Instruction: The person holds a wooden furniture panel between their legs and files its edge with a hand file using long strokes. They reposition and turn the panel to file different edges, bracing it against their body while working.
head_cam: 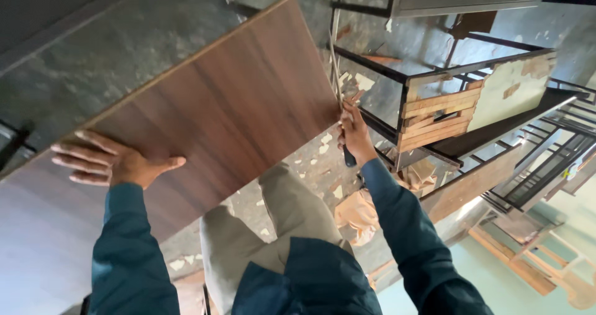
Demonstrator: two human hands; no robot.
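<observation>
1. A large brown wood-grain laminate board [217, 110] is held tilted, reaching from the lower left of the head view up toward the upper middle.
2. The left hand [112, 161] is laid flat on the board's face with the fingers spread wide, so nothing is gripped; the panel is only pressed and steadied.
3. The right hand [355, 135] is closed around a dark-handled tool [349, 157] at the board's right edge, where a thin pale edge strip [335, 48] runs upward.
4. Whether the tool is a blade or a scraper cannot be told.
5. As a judgement, the edge work is best done with the tool kept tight to the edge while the board is pinned firmly by the flat palm.
6. Black metal frames [447, 122] stand just beside the work, and pale chips [323, 144] are scattered on the floor [93, 60].
</observation>
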